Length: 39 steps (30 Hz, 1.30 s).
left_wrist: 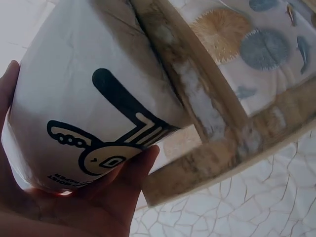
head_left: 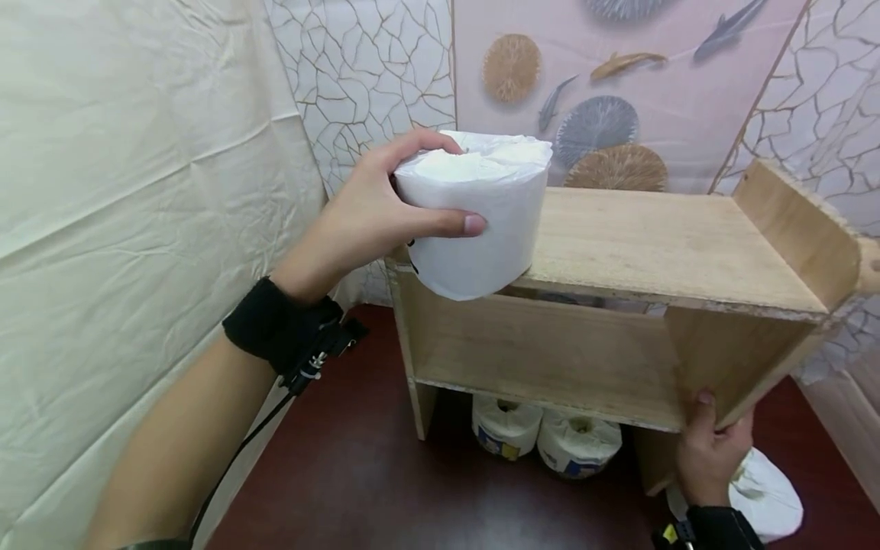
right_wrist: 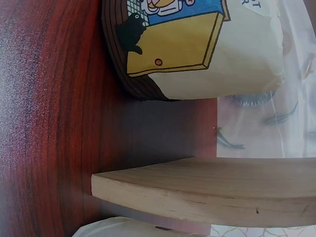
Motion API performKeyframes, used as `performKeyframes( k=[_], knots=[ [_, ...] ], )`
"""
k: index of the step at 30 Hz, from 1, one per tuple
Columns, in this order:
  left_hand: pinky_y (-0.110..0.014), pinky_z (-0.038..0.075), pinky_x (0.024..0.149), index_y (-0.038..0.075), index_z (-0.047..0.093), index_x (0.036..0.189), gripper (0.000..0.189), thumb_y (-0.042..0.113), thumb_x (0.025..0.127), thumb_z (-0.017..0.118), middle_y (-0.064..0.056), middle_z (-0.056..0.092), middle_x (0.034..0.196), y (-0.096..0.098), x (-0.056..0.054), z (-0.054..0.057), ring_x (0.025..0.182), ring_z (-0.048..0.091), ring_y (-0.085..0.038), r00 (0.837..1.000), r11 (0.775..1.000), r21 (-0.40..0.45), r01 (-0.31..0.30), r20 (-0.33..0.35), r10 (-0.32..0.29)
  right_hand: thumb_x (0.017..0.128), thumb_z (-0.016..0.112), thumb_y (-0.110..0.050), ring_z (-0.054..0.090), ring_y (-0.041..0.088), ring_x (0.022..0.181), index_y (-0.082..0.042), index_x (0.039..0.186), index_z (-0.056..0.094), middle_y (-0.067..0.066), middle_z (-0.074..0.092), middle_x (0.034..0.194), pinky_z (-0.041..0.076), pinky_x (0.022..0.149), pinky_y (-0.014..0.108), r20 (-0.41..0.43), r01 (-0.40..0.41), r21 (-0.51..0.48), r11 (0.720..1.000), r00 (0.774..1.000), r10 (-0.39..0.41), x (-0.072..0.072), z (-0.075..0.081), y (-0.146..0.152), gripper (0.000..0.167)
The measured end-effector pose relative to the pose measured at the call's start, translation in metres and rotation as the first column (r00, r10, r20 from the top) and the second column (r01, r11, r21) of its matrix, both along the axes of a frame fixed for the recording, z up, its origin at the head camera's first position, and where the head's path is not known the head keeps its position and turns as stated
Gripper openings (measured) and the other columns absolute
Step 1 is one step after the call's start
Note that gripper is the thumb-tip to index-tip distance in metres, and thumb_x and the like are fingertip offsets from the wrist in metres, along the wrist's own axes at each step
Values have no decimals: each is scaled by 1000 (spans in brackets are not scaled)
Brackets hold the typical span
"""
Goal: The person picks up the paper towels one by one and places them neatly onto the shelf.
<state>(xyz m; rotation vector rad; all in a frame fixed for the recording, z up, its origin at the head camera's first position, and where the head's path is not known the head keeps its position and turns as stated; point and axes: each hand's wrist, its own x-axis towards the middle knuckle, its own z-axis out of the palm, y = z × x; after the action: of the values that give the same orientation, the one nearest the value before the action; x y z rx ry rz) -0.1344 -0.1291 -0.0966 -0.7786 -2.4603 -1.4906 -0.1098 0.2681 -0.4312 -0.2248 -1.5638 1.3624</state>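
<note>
Showing two bare hands at a wooden shelf unit (head_left: 660, 244), the head view sets the left hand (head_left: 374, 202) around a white wrapped roll (head_left: 505, 229), spread wide, its thumb across the near side. The roll, a squat cylinder in creased, glossy wrapping, is at the left front corner of the upper board; whether it rests there cannot be told. The right hand (head_left: 711, 458) grips the front edge of the right side panel (head_left: 736, 351), thumb on the inner face. Under the lower board, two printed rolls (head_left: 577, 451) stand side by side on the dark red table (head_left: 344, 481); a pale roll (head_left: 770, 496) lies just outside the unit's right side.

The left wrist view adds the held roll's dark, long-eared cartoon figure (left_wrist: 106, 155), mostly hidden from the head camera, and the boards' rough, whitish-patched edges.

The right wrist view, without the hand, reveals the table's streaked wood grain, a smooth panel edge (right_wrist: 148, 195) and, beside it, a roll printed with a yellow door (right_wrist: 173, 47) and black animal (right_wrist: 131, 32).
</note>
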Motion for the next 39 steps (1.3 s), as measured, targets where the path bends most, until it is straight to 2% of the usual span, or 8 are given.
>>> performKeyframes(
  k=[7, 14, 19, 26, 30, 34, 36, 39],
  knots=[
    [-43, 59, 88, 31, 52, 144, 81, 35, 76, 96, -2, 54, 141, -1, 6, 3, 116, 61, -20, 996, 998, -49, -43, -81, 39, 101, 57, -5, 61, 8, 104, -3, 123, 69, -15, 67, 108, 42, 93, 19, -36, -7, -15, 1000, 999, 6, -5, 5, -1, 25],
    [-40, 59, 88, 38, 34, 157, 103, 42, 75, 97, -2, 57, 142, -3, 13, -2, 112, 63, -15, 981, 990, -75, -120, -162, 106, 103, 58, -10, 59, 6, 104, 6, 128, 65, -15, 66, 109, 42, 94, 18, 6, -15, -4, 1000, 1000, 15, -4, 0, -2, 31],
    [-39, 58, 87, 34, 28, 160, 108, 49, 76, 94, -2, 62, 141, -4, 10, -10, 111, 65, -13, 962, 979, -131, -156, -243, 121, 102, 58, -9, 59, 4, 100, 14, 128, 61, -18, 66, 106, 42, 90, 17, 20, -11, 15, 1000, 1000, 11, 1, -5, -3, 35],
    [-41, 53, 93, 34, 29, 163, 104, 61, 80, 86, -5, 44, 154, 2, 12, -17, 123, 53, -19, 921, 950, -180, -255, -343, 182, 102, 58, -8, 60, 6, 103, 12, 126, 63, -16, 67, 109, 43, 92, 18, 6, -24, 27, 999, 1000, 24, 4, -10, -1, 31],
    [-42, 46, 102, 32, 35, 162, 94, 66, 85, 78, -5, 41, 157, 11, 20, -9, 131, 46, -19, 861, 910, -174, -377, -428, 275, 102, 57, -6, 61, 5, 105, 5, 130, 66, -15, 68, 111, 43, 94, 18, 13, -17, 16, 1000, 1000, 17, 2, -11, 0, 31],
    [-41, 41, 108, 27, 46, 158, 84, 72, 90, 68, -3, 46, 156, 22, 31, 9, 138, 43, -19, 797, 846, -214, -488, -504, 333, 102, 57, -6, 60, 3, 103, 8, 133, 63, -17, 68, 109, 43, 93, 17, 10, 1, 14, 1000, 1000, -1, 2, -7, -1, 35],
    [-42, 44, 107, 27, 50, 155, 83, 77, 90, 63, -4, 49, 155, 29, 39, 20, 139, 44, -23, 790, 797, -293, -528, -513, 335, 102, 56, -7, 60, 2, 102, 7, 131, 64, -18, 68, 108, 42, 92, 17, 8, 9, 14, 1000, 1000, -9, 2, -4, -2, 34],
    [-46, 51, 99, 25, 54, 151, 86, 85, 90, 54, -8, 52, 151, 42, 48, 32, 139, 46, -28, 799, 689, -458, -562, -517, 308, 101, 56, -6, 61, 4, 103, 3, 129, 67, -17, 67, 109, 42, 93, 17, 0, 18, 13, 1000, 1000, -18, 2, 0, -4, 31]
  ],
)
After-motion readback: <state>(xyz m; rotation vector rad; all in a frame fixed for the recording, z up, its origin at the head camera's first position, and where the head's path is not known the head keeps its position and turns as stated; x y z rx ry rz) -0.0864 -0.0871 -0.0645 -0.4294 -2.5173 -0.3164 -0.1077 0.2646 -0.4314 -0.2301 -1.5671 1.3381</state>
